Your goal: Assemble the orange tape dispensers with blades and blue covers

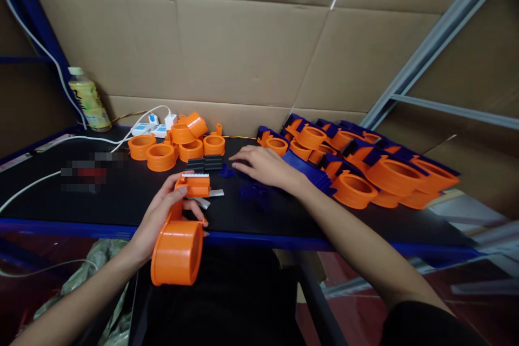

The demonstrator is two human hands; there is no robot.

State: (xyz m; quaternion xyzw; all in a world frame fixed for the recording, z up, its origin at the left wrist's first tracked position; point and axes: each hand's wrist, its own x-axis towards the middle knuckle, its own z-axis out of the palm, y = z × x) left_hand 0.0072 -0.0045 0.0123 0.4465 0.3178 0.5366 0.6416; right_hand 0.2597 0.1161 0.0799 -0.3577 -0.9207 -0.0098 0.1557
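Note:
An orange tape dispenser [176, 251] with a round hub is in my left hand [162, 205], its fingers closed around the upper frame. A pale serrated blade [195, 175] sits along the dispenser's top end. My right hand [263, 166] reaches over the black tabletop with fingers stretched out and apart, and nothing shows in it. Small dark blue plastic parts [252, 192] lie below it, and another blue piece [226, 171] lies just left of its fingertips. Black ridged strips [205, 162] lie between the two hands. Beyond the dispenser are thin metal strips [216, 193].
Several orange dispenser bodies [161, 155] are heaped at back left, near a white power strip [150, 128] with cables. Orange-and-blue dispensers [354, 189] are piled at right beside a blue stack [308, 170]. A yellow-labelled bottle [89, 100] stands in the left corner. Cardboard [243, 48] walls the back.

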